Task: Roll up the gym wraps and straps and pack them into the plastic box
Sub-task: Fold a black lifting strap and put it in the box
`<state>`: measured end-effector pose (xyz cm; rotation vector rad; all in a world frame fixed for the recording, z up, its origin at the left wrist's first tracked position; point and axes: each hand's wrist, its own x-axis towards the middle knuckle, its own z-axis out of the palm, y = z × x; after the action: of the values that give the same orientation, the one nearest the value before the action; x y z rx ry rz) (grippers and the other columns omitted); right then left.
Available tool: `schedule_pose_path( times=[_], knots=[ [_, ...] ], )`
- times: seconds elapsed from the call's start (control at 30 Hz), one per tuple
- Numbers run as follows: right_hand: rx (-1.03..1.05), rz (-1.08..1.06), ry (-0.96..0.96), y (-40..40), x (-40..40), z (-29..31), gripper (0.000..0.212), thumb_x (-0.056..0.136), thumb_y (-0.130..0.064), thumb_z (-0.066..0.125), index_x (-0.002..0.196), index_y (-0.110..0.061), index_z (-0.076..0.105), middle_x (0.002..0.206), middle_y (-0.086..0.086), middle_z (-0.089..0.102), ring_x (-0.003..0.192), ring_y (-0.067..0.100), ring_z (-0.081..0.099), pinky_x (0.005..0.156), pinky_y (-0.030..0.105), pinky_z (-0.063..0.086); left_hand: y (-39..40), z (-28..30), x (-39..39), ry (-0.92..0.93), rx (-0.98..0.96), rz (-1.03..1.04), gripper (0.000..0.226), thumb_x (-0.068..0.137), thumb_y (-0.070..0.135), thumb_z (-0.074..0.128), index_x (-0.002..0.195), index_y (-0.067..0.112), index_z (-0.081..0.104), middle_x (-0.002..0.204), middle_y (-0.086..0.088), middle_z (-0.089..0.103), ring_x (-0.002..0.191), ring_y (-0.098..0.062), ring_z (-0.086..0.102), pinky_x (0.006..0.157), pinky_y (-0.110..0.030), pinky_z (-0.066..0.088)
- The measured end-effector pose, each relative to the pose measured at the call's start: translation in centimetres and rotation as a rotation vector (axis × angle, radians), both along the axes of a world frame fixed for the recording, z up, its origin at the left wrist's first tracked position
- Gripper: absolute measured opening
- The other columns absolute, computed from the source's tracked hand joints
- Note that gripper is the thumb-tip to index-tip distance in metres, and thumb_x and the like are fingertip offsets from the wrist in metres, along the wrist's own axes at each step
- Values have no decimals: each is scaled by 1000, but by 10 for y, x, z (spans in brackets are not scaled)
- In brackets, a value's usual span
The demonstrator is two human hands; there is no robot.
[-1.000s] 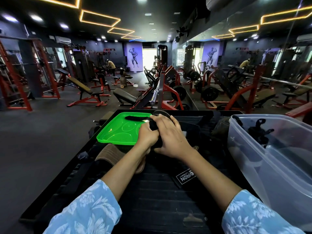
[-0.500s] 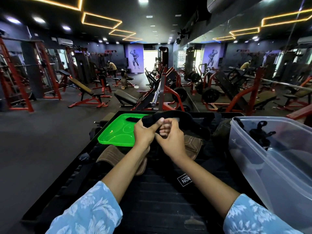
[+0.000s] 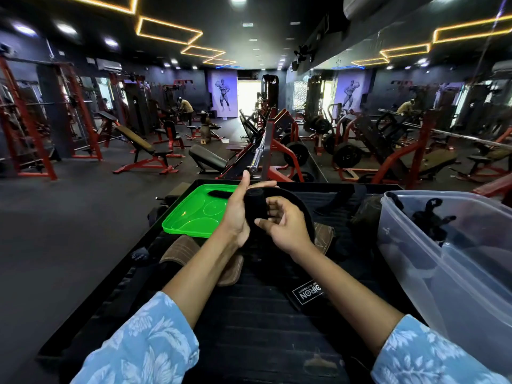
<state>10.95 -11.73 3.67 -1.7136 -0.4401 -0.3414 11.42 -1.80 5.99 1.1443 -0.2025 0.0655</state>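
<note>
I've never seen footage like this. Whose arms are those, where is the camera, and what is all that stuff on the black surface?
There is no machine here: a person wears a camera on the head, so you look down along their own arms in a gym. The left hand and right hand hold a black wrap between them, partly rolled, its loose end looping away to the right. Below lies a black ribbed mat. On it sit a green lid with a small dark item on it, brown leather pads and a black strap with a white label. At the right stands the clear plastic box, with some black straps already inside.
</note>
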Motion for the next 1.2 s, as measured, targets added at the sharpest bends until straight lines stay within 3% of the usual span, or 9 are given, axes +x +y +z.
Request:
schedule_pose_path(
  times=[0.1, 0.17, 0.27, 0.4, 0.5, 0.6, 0.77, 0.97, 1.2],
  knots=[
    [25, 50, 49, 1, 0, 2, 37, 74, 10, 68, 109, 1, 57, 101, 11, 62, 93, 19, 56, 84, 29, 47, 6, -1, 4, 45, -35, -91, 42, 93, 31, 34, 99, 3, 65, 78, -14, 70, 68, -24, 66, 68, -32, 55],
    [56, 78, 76, 1, 1, 4, 37, 75, 13, 65, 109, 3, 56, 100, 13, 60, 93, 20, 55, 83, 27, 47, 5, -2, 5, 22, -47, -62, 42, 92, 21, 32, 90, 6, 71, 76, -14, 70, 68, -24, 67, 69, -32, 55],
    [61, 110, 111, 1, 0, 4, 37, 78, 15, 61, 113, 6, 53, 100, 12, 56, 88, 13, 53, 75, 11, 44, 3, -3, 6, 26, -52, 37, 38, 87, 17, 38, 80, 7, 74, 79, -14, 70, 73, -26, 66, 80, -39, 52],
    [11, 106, 76, -1, -1, 3, 37, 78, 12, 63, 114, 3, 55, 102, 11, 60, 89, 13, 55, 79, 19, 45, 0, -4, 5, 10, 32, 180, 43, 69, 38, 65, 96, 5, 66, 109, -24, 62, 105, -37, 57, 104, -51, 40],
    [-9, 129, 47, -8, 2, 6, 35, 78, 13, 62, 110, 1, 57, 96, 6, 61, 88, 15, 58, 84, 28, 47, -3, -5, 2, -86, 185, 133, 40, 71, 47, 69, 87, 11, 63, 88, -10, 65, 84, -20, 62, 84, -30, 49],
    [18, 223, 69, -12, 1, 9, 37, 77, 18, 57, 101, -11, 59, 93, 3, 64, 92, 17, 61, 88, 33, 48, -1, -8, 1, -160, 259, 129, 8, 79, 12, 70, 76, 14, 62, 65, 7, 65, 62, -5, 60, 63, -16, 49],
    [16, 279, 96, -11, 2, 11, 29, 80, 12, 60, 102, -8, 60, 90, 0, 64, 86, 12, 61, 81, 27, 50, 1, -6, 1, -154, 239, 180, 15, 84, -1, 61, 76, 11, 63, 60, 9, 67, 58, -3, 61, 61, -16, 51],
    [-186, -161, -197, 2, -3, 2, 30, 75, -4, 74, 102, 2, 63, 90, 9, 65, 79, 14, 57, 70, 7, 41, 1, -10, 10, -21, 44, 278, 8, 87, 12, 61, 81, 9, 64, 75, -5, 66, 70, -18, 60, 73, -30, 50],
    [-323, -267, -360, 12, -9, -9, 40, 63, -5, 76, 97, 6, 58, 93, 20, 59, 83, 28, 54, 75, 29, 42, -6, -15, 8, 54, 58, 279, 21, 87, 24, 63, 68, 17, 59, 54, 7, 62, 50, -6, 57, 52, -17, 48]
  ],
)
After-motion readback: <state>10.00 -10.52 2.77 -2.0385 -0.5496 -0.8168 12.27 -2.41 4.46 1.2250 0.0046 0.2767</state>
